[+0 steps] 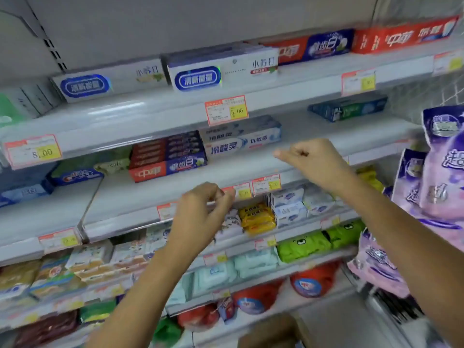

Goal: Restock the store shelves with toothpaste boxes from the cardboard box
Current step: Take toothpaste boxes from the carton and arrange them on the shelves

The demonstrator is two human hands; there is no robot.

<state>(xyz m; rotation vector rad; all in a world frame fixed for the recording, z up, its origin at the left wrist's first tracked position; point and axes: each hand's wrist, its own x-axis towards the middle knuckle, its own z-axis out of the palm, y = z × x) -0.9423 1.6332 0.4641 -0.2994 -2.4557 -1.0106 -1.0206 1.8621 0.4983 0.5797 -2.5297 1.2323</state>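
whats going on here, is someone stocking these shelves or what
A person stands at store shelves with both hands raised and holding nothing. The left hand, fingers curled, is by the price tags on the front edge of a shelf. The right hand, also curled, is higher, in front of a bare stretch of that shelf, to the right of the stacked toothpaste boxes. Neither hand has a box right now.
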